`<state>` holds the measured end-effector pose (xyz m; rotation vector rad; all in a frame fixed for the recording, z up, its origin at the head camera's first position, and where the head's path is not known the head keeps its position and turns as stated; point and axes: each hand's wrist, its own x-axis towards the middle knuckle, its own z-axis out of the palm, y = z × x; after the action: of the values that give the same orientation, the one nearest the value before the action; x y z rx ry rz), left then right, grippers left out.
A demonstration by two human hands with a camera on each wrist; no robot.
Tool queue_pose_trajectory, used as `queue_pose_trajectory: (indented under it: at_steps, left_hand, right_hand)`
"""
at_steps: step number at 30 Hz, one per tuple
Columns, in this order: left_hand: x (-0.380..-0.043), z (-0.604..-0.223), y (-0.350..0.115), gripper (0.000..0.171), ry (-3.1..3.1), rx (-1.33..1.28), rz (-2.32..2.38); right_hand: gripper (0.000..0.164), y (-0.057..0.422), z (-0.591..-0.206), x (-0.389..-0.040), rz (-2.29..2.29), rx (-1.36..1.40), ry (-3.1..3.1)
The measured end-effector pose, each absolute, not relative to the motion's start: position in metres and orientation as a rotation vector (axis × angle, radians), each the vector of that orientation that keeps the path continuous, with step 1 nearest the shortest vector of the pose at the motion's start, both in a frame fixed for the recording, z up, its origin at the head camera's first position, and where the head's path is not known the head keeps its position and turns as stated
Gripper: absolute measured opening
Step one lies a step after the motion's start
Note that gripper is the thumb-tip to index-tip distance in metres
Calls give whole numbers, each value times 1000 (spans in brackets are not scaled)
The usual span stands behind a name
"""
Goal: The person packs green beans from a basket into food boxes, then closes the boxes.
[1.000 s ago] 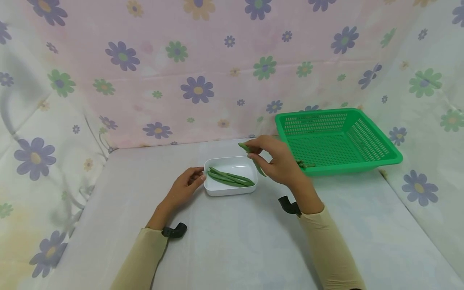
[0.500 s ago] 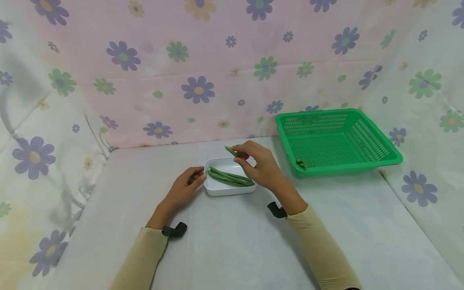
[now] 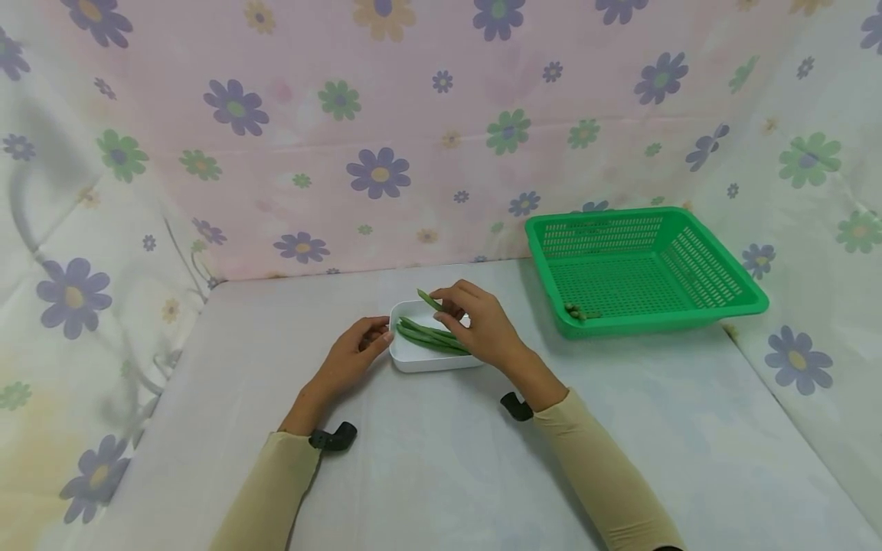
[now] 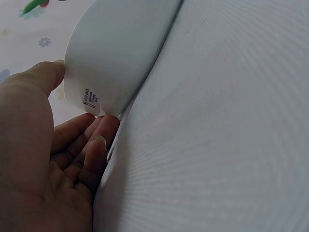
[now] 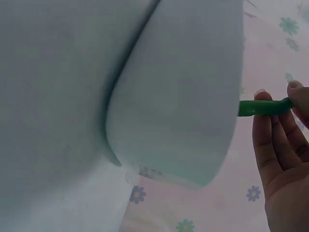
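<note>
A small white rectangular dish [image 3: 426,366] stands on the table with several green beans [image 3: 427,334] lying in it. My left hand [image 3: 347,358] holds the dish at its left end. In the left wrist view, the thumb meets the dish's rim and the curled fingertips touch its lower corner. Above the dish's right part, my right hand [image 3: 482,325] pinches one green bean [image 3: 429,299] between thumb and fingers. That bean's tip points up and to the left. From the right wrist, the dish wall [image 5: 178,96] hides the far part of the pinched bean [image 5: 251,108].
A green perforated plastic basket [image 3: 661,322] stands at the back right, with a few small brownish-green bits [image 3: 575,311] in its near left corner. White cloth [image 3: 413,459] covers the table. A flower-printed curtain [image 3: 310,191] rises behind and on both sides.
My right hand has moved left from beside the basket to over the dish, carrying the pinched bean. My left hand has stayed at the dish's left end.
</note>
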<state>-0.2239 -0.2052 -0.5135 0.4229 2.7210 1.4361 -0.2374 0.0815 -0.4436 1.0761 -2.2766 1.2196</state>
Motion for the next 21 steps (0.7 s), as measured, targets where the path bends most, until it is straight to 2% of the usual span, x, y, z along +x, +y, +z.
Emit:
queue_pose_trajectory:
  at_steps: [21]
  left_hand:
    - [-223,-513,-205,50,2709,420,1452]
  right_hand:
    - [31,76,-464,-240,1001,1095,-2602]
